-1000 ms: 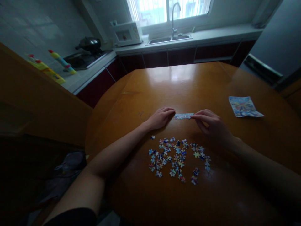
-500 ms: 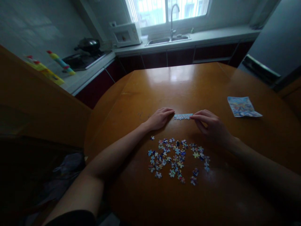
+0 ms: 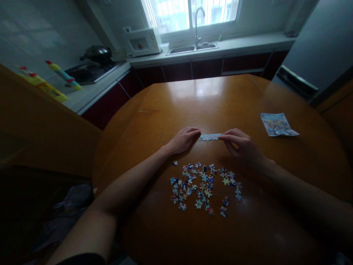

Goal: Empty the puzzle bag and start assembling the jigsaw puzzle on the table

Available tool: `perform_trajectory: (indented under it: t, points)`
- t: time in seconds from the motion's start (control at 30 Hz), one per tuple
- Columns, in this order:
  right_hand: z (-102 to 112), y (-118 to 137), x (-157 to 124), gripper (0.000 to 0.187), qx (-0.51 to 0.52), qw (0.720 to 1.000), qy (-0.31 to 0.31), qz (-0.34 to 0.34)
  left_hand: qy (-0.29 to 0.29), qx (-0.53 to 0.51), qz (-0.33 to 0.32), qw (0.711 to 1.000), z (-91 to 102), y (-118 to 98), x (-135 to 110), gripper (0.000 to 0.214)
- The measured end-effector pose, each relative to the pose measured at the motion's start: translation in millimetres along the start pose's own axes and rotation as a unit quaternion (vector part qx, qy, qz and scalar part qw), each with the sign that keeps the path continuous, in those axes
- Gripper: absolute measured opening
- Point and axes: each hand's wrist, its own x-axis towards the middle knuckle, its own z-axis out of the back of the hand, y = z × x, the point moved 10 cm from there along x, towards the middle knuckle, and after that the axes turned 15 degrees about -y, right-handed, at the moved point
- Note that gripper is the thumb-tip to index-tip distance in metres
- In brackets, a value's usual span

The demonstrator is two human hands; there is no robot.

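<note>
A short joined strip of puzzle pieces (image 3: 210, 137) lies on the round wooden table (image 3: 215, 99). My left hand (image 3: 184, 139) rests palm down with its fingertips touching the strip's left end. My right hand (image 3: 242, 146) has its fingers pressed together against the strip's right end. Nearer to me, several loose coloured puzzle pieces (image 3: 202, 186) are scattered between my forearms.
A printed picture sheet (image 3: 277, 124) lies at the table's right. Beyond the table runs a kitchen counter with a sink and tap (image 3: 193, 46), a microwave (image 3: 142, 42), a wok on a hob (image 3: 95, 55) and bottles (image 3: 60, 73). A wooden partition stands at the left.
Both hands have stayed at the ends of the strip. The view has shifted slightly, moving everything a little to the left.
</note>
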Motion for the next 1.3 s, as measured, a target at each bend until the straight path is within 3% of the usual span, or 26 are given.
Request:
perform_trajectory:
  t: [0.73,0.8,0.87,0.97,1.03,1.3]
  points:
    - [1,-2,4,0.023,-0.001,1.000,-0.001,-0.008,-0.006,-0.001,-0.007,1.000,1.7,2,0,0.036]
    - [-2,-3,3,0.022,0.010,0.999,0.047,-0.016,-0.002,-0.003,-0.003,1.000,1.3,3,-1,0.036]
    - [-12,1,-5,0.020,0.041,0.987,0.153,-0.032,0.002,-0.004,-0.001,1.000,0.9,4,-1,0.037]
    - [-23,10,-28,0.019,0.070,0.939,0.330,-0.072,0.002,-0.005,0.000,1.000,1.2,4,-1,0.037]
    - [-24,13,-41,0.018,0.057,0.911,0.396,-0.096,0.004,-0.006,0.000,1.000,1.5,3,0,0.037]
    - [-33,14,-61,0.013,0.007,0.888,0.449,-0.099,0.008,0.000,-0.002,1.000,1.7,3,-1,0.040]
